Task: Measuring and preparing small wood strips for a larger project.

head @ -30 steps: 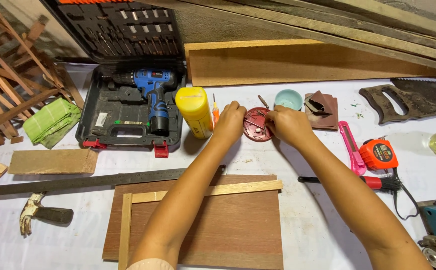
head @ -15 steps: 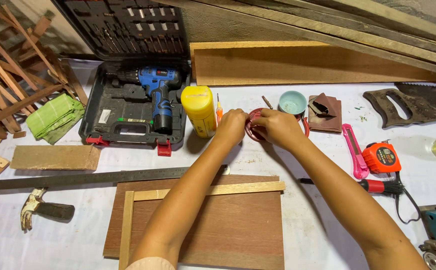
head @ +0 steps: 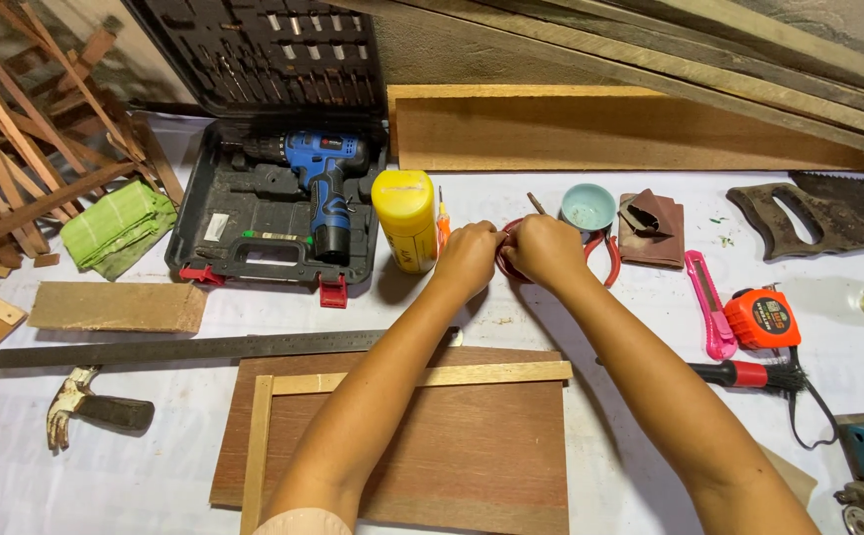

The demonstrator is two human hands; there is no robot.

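Observation:
Both my hands meet at the middle of the white-covered table. My left hand (head: 467,260) and my right hand (head: 543,250) close from either side on a small round red container (head: 504,260); only a sliver of its rim shows between the fingers. A thin stick pokes up just behind my right hand. In front of my arms lies a brown board (head: 432,456) with light wooden strips (head: 422,377) laid along its top and left edges. A yellow bottle (head: 407,220) stands just left of my left hand.
An open case holding a blue drill (head: 323,188) lies at back left, near a green cloth (head: 120,226), a wood block (head: 115,307), a steel ruler (head: 204,347) and a hammer (head: 95,411). At right: pale blue bowl (head: 588,206), red-handled pliers (head: 610,263), pink knife (head: 709,302), orange tape measure (head: 761,317), handsaw (head: 828,213).
My hands have closed in over the red container, which showed plainly between them a second ago and is now almost covered. Both hands sit slightly nearer to me.

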